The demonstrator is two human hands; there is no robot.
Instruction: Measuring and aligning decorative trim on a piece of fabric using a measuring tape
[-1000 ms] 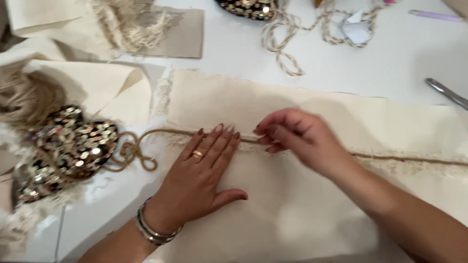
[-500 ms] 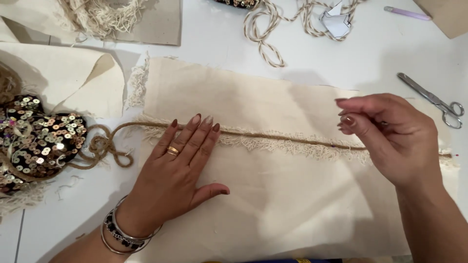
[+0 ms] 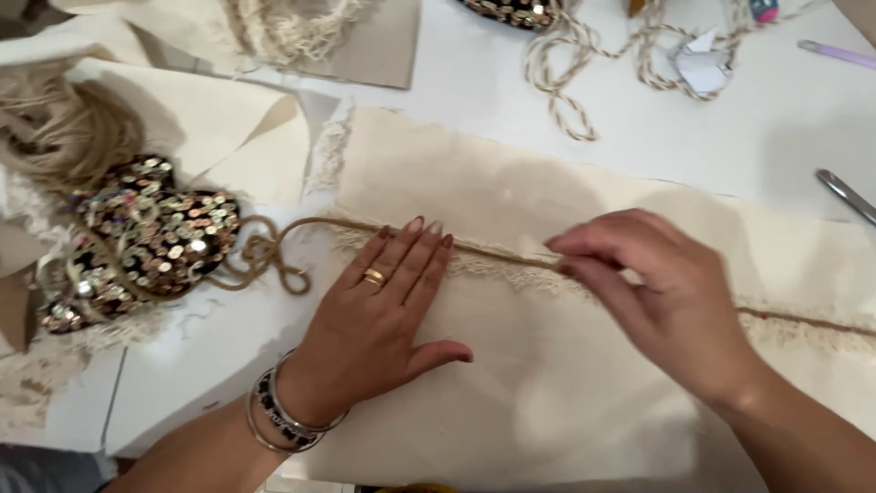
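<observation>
Left hand (image 3: pixel 379 315) lies flat, fingers spread, pressing cream fabric (image 3: pixel 547 402) on the white tabletop (image 3: pixel 639 119). Right hand (image 3: pixel 662 297) grip pinches the jute cord (image 3: pixel 497 256) running along the lace trim (image 3: pixel 511 274). Step, judged: laying cord straight; continuing calls for even tension.

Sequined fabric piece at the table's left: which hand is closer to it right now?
Left. The left hand lies flat on the cream cloth just beside the sequined fabric piece; the right hand is farther along the jute cord.
</observation>
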